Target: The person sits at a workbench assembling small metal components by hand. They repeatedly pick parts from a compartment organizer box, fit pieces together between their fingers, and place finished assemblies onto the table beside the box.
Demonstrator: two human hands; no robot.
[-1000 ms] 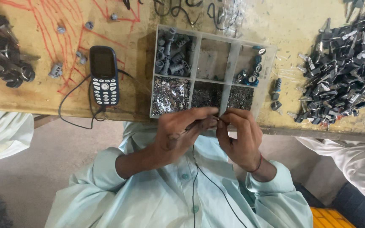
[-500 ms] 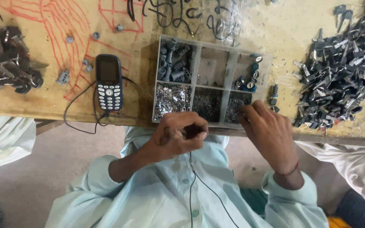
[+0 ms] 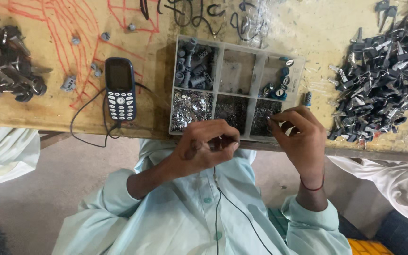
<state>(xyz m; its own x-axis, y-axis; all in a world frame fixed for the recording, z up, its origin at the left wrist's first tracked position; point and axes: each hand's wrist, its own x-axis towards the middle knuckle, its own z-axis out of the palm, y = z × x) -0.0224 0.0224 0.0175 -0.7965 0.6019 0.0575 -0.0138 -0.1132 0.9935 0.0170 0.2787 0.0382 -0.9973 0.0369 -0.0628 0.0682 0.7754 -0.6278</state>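
Left grip [image 3: 207, 144] clamped on a small dark part; right grip [image 3: 294, 132] pinched over the compartment tray [image 3: 259, 78]; best picked singly.

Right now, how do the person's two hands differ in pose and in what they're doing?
The left hand is curled shut around a small part, off the table's edge; the right hand has its fingers pinched over the tray's near-right compartment of tiny metal bits. The right wrist wears a red thread; the left shows none. Both are bare, in pale green sleeves.
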